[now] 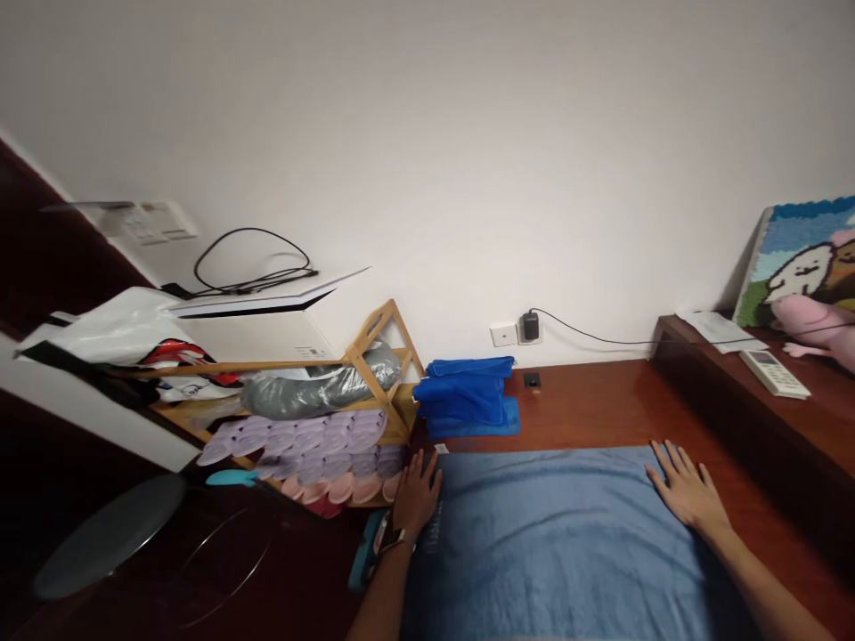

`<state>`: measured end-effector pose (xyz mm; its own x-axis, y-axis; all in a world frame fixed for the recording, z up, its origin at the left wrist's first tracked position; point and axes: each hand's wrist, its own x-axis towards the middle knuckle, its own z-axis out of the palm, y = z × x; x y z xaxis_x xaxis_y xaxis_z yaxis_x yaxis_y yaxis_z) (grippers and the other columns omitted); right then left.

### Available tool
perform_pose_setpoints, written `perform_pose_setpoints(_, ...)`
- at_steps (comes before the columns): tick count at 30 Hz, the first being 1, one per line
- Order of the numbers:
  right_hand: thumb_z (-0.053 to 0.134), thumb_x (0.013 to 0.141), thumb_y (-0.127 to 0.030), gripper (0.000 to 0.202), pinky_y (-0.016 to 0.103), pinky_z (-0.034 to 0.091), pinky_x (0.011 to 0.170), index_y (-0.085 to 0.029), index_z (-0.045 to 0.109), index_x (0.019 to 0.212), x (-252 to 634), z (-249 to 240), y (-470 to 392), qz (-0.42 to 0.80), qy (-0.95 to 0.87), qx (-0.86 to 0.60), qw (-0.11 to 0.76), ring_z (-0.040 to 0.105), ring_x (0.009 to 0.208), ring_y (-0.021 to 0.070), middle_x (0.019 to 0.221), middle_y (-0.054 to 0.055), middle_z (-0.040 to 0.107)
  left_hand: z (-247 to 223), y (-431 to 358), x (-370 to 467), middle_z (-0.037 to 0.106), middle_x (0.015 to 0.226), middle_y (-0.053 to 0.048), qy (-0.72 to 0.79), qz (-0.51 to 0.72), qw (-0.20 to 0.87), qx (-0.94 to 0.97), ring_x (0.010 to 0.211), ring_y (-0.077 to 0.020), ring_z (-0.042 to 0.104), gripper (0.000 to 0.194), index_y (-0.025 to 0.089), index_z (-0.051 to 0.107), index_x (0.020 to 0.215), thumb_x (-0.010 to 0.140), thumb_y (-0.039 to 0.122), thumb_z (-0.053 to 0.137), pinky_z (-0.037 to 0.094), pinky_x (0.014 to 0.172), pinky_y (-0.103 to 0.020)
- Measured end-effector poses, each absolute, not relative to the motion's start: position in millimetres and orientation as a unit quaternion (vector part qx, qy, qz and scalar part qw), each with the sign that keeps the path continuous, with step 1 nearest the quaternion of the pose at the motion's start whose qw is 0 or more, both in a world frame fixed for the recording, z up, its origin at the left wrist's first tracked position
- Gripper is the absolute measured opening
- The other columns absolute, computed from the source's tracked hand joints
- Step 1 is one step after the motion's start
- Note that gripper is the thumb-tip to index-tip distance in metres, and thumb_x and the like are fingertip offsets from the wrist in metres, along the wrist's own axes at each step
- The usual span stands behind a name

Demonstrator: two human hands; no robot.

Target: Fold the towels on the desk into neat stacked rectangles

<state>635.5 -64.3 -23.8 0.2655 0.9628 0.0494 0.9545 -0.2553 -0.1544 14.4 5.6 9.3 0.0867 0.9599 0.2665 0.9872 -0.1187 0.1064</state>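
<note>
A blue-grey towel (548, 534) lies spread on the reddish-brown wooden surface, with soft wrinkles across it. My left hand (418, 494) rests on its far left corner, fingers stretched out, and a watch shows on that wrist. Over at the far right corner, my right hand (688, 485) lies flat with its fingers spread. Just beyond the towel's far left edge sits a stack of folded bright blue cloths (466, 398). The near end of the towel runs out of view at the bottom.
On the left stands a wooden rack (401, 414) with slippers (300, 436), a plastic-wrapped grey roll and a white box (260, 325). A round stool (110, 539) is beside it. To the right, a raised ledge bears a remote control (775, 373) and a pink plush toy (818, 325). A charger (530, 326) is plugged into the wall.
</note>
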Motion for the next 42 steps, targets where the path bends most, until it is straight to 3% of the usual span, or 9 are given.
perform_pose_setpoints(10,0.018,0.096,-0.064,0.084,0.055,0.018,0.127,-0.017,0.024,0.166,635.2,-27.6,-65.5,0.028,-0.59,-0.802,0.093,0.022,0.159,0.0294,0.172,0.012,0.025,5.7,6.7,3.3,0.04,0.167,-0.007,-0.666,-0.124,0.038,-0.735,0.153,-0.0297,0.037,0.053,0.034,0.047,0.156,0.104,0.045,0.044,0.031,0.122,-0.051)
perform_pose_setpoints(18,0.018,0.096,-0.064,0.085,0.056,0.016,0.128,-0.015,0.024,0.166,635.7,-11.7,-63.3,0.078,-0.571,-0.814,0.068,0.019,0.159,0.0302,0.173,0.013,0.021,18.6,4.9,9.3,0.047,0.162,-0.009,-0.669,-0.132,0.03,-0.731,0.15,-0.0298,0.041,0.049,0.031,0.053,0.152,0.105,0.038,0.039,0.034,0.12,-0.051)
perform_pose_setpoints(22,0.016,0.098,-0.062,0.085,0.053,0.014,0.129,-0.01,0.025,0.165,607.2,4.1,-72.8,0.04,-0.602,-0.79,0.111,0.017,0.16,0.0303,0.172,0.014,0.023,35.7,-14.6,13.9,0.044,0.164,-0.013,-0.636,-0.161,0.045,-0.753,0.152,-0.0292,0.039,0.051,0.023,0.051,0.154,0.107,0.035,0.034,0.031,0.123,-0.052)
perform_pose_setpoints(25,0.016,0.101,-0.059,0.076,0.053,0.012,0.13,-0.019,0.03,0.165,566.5,2.5,-87.6,0.01,-0.664,-0.735,0.136,0.017,0.16,0.0289,0.172,0.008,0.027,31.8,-40.6,21.1,0.038,0.168,-0.01,-0.575,-0.18,0.054,-0.796,0.155,-0.0278,0.032,0.051,0.026,0.046,0.157,0.108,0.036,0.035,0.029,0.125,-0.052)
perform_pose_setpoints(28,0.021,0.101,-0.059,0.07,0.054,0.014,0.129,-0.028,0.036,0.162,533.0,-9.2,-97.2,0.032,-0.694,-0.712,0.103,0.022,0.159,0.0285,0.171,0.003,0.032,16.5,-60.5,26.8,0.041,0.166,-0.008,-0.558,-0.158,0.046,-0.813,0.154,-0.0299,0.035,0.051,0.032,0.045,0.157,0.107,0.039,0.041,0.032,0.124,-0.055)
perform_pose_setpoints(36,0.024,0.1,-0.064,0.074,0.056,0.017,0.129,-0.028,0.031,0.164,530.5,-3.8,-103.2,0.034,-0.694,-0.715,0.075,0.019,0.159,0.0295,0.172,0.002,0.028,22.8,-69.2,30.8,0.05,0.16,-0.009,-0.582,-0.153,0.063,-0.796,0.147,-0.0315,0.047,0.049,0.03,0.051,0.153,0.105,0.037,0.046,0.04,0.119,-0.058)
perform_pose_setpoints(39,0.024,0.101,-0.065,0.073,0.056,0.015,0.129,-0.029,0.029,0.165,519.8,2.8,-116.5,0.02,-0.715,-0.69,0.108,0.016,0.16,0.0288,0.172,0.002,0.028,35.4,-84.7,51.1,0.043,0.165,-0.008,-0.538,-0.18,0.053,-0.822,0.152,-0.0298,0.039,0.052,0.03,0.044,0.157,0.106,0.037,0.045,0.037,0.122,-0.056)
perform_pose_setpoints(42,0.025,0.102,-0.063,0.07,0.054,0.016,0.13,-0.03,0.031,0.164,503.1,0.2,-128.8,0.048,-0.743,-0.66,0.1,0.019,0.16,0.0264,0.17,0.001,0.031,40.8,-103.4,78.8,0.032,0.17,-0.002,-0.473,-0.158,0.006,-0.867,0.156,-0.0283,0.032,0.058,0.038,0.037,0.16,0.104,0.046,0.05,0.034,0.125,-0.055)
